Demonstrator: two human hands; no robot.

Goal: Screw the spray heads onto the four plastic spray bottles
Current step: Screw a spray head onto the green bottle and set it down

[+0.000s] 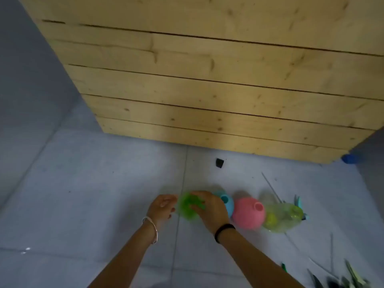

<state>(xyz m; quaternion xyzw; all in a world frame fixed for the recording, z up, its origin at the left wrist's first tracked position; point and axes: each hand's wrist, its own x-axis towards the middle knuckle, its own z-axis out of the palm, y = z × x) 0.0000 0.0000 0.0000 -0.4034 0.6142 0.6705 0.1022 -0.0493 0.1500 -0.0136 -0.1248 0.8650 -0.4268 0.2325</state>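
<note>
Green bottle (188,207) stands on the grey tiled floor (104,194) at the left end of a row of four, between the person's two hands. It is smeared by motion blur, so its neck cannot be read.

Right hand (211,207): comes over the bottle from the right, fingers (197,201) curled down across its top and near side, a grip around the body. Black band (224,228) on this wrist.

Left hand (163,206): just beside the bottle's left edge, fingers bent inward, fingertips (174,198) toward the green plastic. Contact or a gap there cannot be told, nor whether the fingers hold anything. Silver bangle (151,228) on this wrist.

Rest of the row, going right:
- blue bottle (228,203) – upright, neck open, no head on it; partly hidden behind the right hand, touching or nearly touching its pink neighbour.
- pink bottle (248,214) – upright, neck open, no head.
- clear yellow-green bottle (285,217) – against the pink one; whether upright or tipped is hard to judge.

A teal spray head (299,201) shows just behind the clear bottle, with a thin dip tube (270,187) slanting away over the floor. More spray heads (342,277) lie in a loose heap at the near right, well apart from the row.

Beyond the bottles is a wall of pale wooden planks (207,84). A small black object (219,163) lies on the tile near its foot, and a blue object (350,158) sits at its right corner.
</note>
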